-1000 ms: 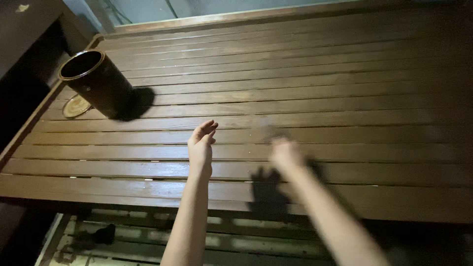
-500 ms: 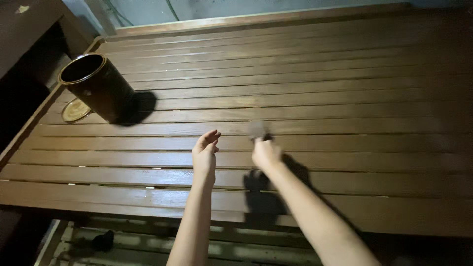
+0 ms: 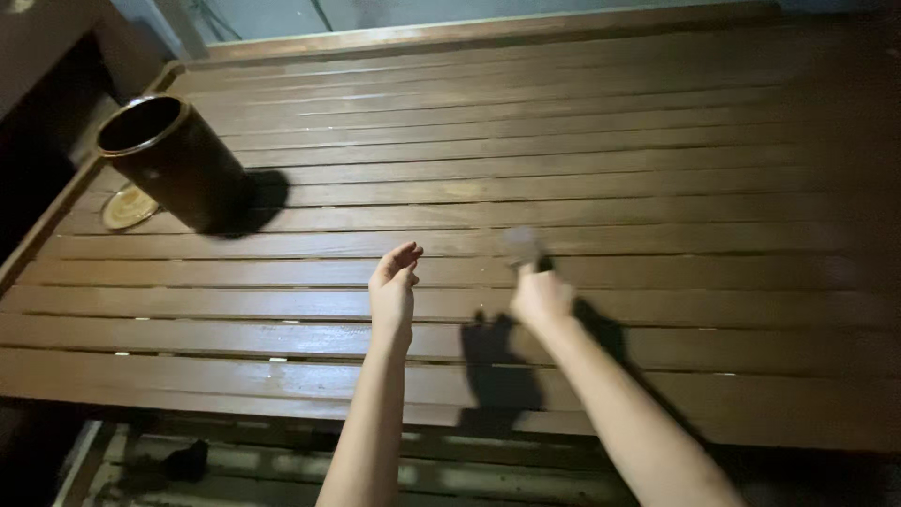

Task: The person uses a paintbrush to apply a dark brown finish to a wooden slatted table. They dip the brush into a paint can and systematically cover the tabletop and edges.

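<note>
My left hand (image 3: 394, 286) hovers over the brown slatted wooden platform (image 3: 657, 169), fingers apart and loosely curled, holding nothing. Just to its right, my right hand (image 3: 540, 300) is closed around a small grey object (image 3: 521, 246) that sticks up from the fist. It is too blurred by motion to identify. Both forearms reach in from the bottom edge and cast dark shadows on the near slats.
A dark cylindrical can (image 3: 174, 160), open at the top, stands at the platform's far left. A round lid (image 3: 127, 207) lies flat beside it. The platform's front edge drops to a lower slatted frame (image 3: 282, 465) holding a dark lump (image 3: 178, 462).
My right hand swung left toward the left hand, then back right a little, with the grey object blurred throughout. The left hand has dropped slightly nearer to me.
</note>
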